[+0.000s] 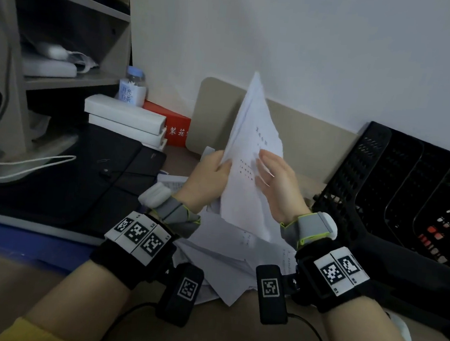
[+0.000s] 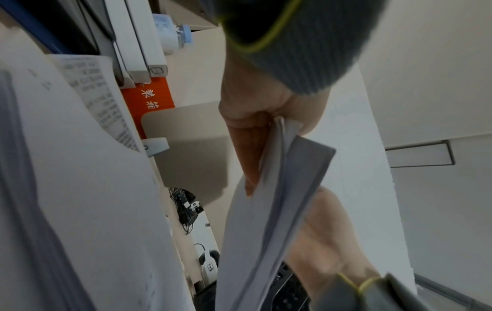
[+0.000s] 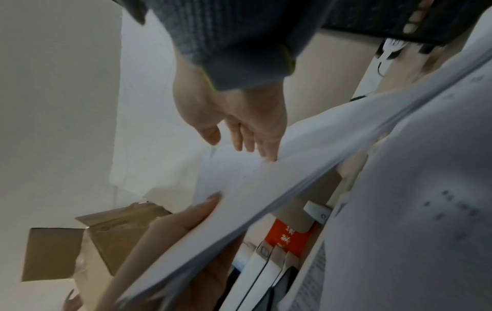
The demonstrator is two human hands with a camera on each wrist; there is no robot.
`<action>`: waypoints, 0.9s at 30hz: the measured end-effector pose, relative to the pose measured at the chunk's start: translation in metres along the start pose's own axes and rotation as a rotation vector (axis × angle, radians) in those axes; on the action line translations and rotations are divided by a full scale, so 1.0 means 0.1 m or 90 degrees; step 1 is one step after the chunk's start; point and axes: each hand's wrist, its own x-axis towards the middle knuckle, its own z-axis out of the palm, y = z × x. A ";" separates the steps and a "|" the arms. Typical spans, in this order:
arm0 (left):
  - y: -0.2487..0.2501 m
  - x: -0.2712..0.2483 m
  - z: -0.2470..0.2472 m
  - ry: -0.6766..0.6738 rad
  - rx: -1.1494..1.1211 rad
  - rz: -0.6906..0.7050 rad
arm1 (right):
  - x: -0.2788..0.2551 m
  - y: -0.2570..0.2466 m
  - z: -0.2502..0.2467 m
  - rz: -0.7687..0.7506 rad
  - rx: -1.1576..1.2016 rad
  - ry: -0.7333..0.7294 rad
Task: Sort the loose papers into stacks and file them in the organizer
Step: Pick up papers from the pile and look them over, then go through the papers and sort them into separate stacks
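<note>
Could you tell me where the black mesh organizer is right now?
In the head view, the black mesh organizer leans against the wall at far right, beyond the right hand.

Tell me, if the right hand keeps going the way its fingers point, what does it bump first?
Most likely the held papers. The right hand has straight fingers aimed up and left, already at the sheet's face. The left hand pinches the other side.

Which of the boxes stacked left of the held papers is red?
The red box, printed with white characters, lying against the beige board. The two long boxes stacked on the dark case beside it are white.
</note>
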 end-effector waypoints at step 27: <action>-0.33 0.02 -0.06 -0.109 -0.020 -0.037 | -0.17 0.54 -0.55 -0.110 -0.008 0.155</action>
